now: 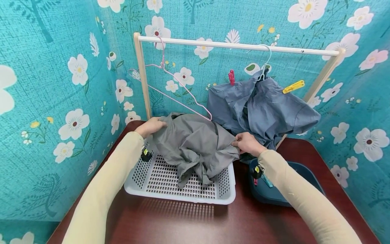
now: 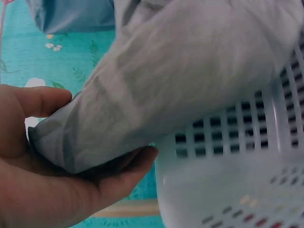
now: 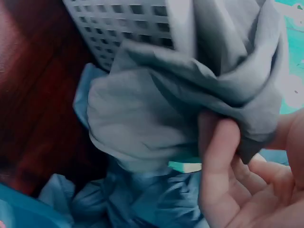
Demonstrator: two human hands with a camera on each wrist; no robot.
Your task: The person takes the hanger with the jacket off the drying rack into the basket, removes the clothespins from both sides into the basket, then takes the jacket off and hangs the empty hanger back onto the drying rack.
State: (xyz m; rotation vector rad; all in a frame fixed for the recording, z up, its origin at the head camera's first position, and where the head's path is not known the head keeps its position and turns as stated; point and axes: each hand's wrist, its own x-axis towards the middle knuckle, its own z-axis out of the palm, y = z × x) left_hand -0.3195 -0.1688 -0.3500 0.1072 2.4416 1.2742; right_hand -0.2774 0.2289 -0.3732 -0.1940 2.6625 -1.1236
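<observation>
A crumpled grey garment (image 1: pixel 198 139) is spread over the white perforated basket (image 1: pixel 179 197). My left hand (image 1: pixel 151 126) grips its left edge; in the left wrist view, the cloth (image 2: pixel 142 90) runs between thumb and fingers. On the other side, my right hand (image 1: pixel 248 144) pinches the garment's right edge. The right wrist view shows the fingertips partly covered by loose folds (image 3: pixel 142 109). Part of the garment droops into the basket. Its exact kind is hard to tell. Just above it, an unloaded pink hanger (image 1: pixel 189 91) hangs tilted from the rod.
A white rod (image 1: pixel 213 43) on wooden posts spans the back. Blue-grey clothing (image 1: pixel 271 105) hangs from a light blue hanger (image 1: pixel 269 56), with a red clothespin (image 1: pixel 231 77) and a yellow clothespin (image 1: pixel 293 87) on it. A dark blue bin (image 1: pixel 280 200) holding clothespins stands at right.
</observation>
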